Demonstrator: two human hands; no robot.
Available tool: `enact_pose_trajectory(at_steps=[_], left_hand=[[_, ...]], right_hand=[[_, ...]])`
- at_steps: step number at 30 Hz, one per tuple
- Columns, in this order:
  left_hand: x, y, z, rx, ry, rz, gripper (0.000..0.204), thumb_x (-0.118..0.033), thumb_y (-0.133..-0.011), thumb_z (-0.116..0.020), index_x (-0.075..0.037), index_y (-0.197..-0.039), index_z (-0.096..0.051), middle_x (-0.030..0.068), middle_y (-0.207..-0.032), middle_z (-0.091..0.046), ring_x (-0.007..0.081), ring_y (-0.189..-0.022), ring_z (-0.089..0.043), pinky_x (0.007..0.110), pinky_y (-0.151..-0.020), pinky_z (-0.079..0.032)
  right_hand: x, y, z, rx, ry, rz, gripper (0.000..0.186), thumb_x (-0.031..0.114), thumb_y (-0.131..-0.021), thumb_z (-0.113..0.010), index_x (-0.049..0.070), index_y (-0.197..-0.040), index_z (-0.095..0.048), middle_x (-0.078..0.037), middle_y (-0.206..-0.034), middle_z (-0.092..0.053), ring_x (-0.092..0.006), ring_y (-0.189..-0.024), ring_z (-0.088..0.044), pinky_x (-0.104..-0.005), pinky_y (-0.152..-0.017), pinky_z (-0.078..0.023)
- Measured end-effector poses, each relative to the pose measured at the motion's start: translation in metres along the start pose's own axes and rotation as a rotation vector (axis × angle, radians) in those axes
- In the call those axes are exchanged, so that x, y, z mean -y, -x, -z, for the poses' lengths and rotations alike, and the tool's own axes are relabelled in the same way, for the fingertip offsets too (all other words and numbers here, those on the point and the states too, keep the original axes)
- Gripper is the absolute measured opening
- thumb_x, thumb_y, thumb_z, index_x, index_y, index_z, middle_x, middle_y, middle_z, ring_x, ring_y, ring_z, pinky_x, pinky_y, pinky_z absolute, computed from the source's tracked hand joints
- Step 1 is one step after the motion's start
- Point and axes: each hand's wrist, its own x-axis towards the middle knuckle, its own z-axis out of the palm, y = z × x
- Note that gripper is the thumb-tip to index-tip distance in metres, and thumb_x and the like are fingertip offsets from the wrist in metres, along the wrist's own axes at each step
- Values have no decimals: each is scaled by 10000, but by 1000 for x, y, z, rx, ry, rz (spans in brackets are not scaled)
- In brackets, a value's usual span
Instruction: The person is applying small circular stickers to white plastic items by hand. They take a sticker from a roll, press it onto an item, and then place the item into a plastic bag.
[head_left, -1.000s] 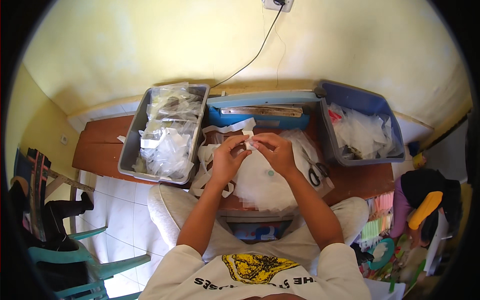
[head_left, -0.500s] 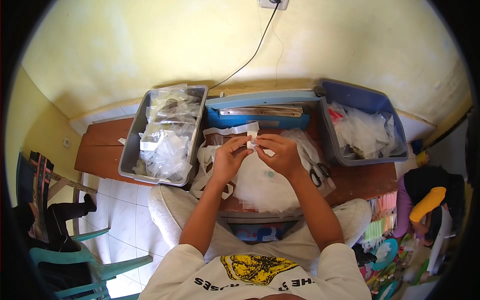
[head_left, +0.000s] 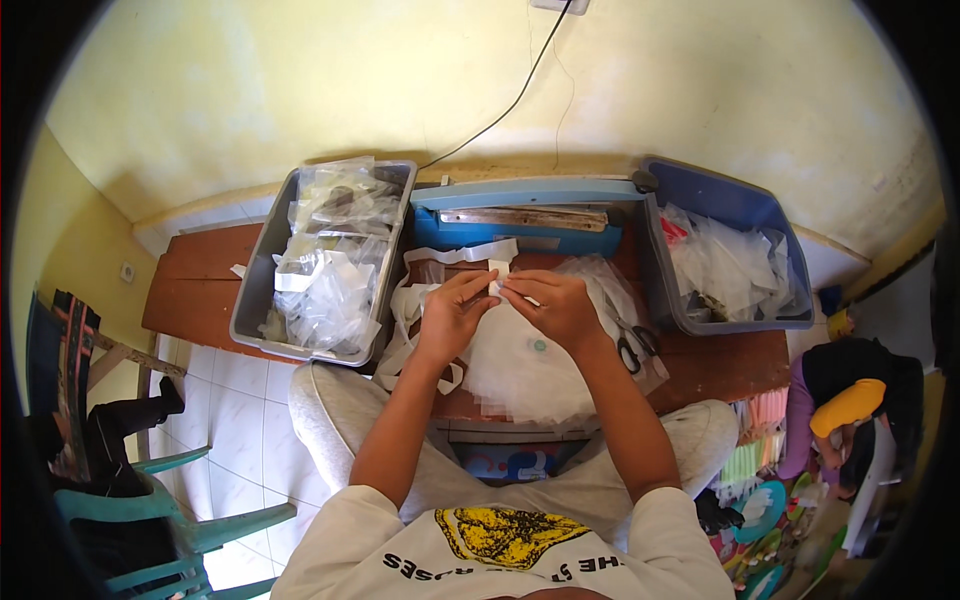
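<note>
Over the middle of the bench, my left hand [head_left: 452, 315] and my right hand [head_left: 552, 305] meet fingertip to fingertip. Both are closed in a pinch on a small white strip [head_left: 498, 268], whose upper end sticks out above the fingers. More white strip [head_left: 455, 253] lies in loose curls to the left of my hands; whether it joins the pinched piece I cannot tell. Beneath my hands a pile of clear plastic bags [head_left: 520, 370] is spread out, with a small green mark showing through. Dark-handled scissors [head_left: 634, 352] rest on the pile's right side.
A grey bin [head_left: 242, 325] of plastic packets stands left on the brown bench [head_left: 190, 300]. At right is a darker bin [head_left: 725, 322] with more plastic. Behind my hands sits a long blue bar-shaped device [head_left: 520, 235]. Another person [head_left: 850, 390] bends at far right; a green chair [head_left: 240, 525] stands lower left.
The view has shifted slightly. My fingertips stay together on the white strip, with only a small change in finger position.
</note>
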Motion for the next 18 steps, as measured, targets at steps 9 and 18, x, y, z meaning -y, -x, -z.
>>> enact_pose_trajectory(at_steps=[9, 18], left_hand=[[0, 2, 1, -3, -51, -14, 459, 26, -919, -845, -42, -1367, -773, 142, -1296, -777, 211, -1080, -768, 321, -934, -621], [2, 6, 1, -1, -107, -16, 465, -5, -908, -864, -57, -1362, -780, 132, -1257, -790, 226, -1041, -777, 330, -906, -617]], right_hand=[[-1, -1, -1, 57, -2, -30, 121, 135, -915, -884, 42, -983, -846, -108, -986, -836, -266, -880, -816, -351, -783, -659], [-2, -1, -3, 109, -38, -62, 96, 91, -910, -865, 23, -963, -823, -118, -944, -822, -257, -791, -797, -322, -716, -645]])
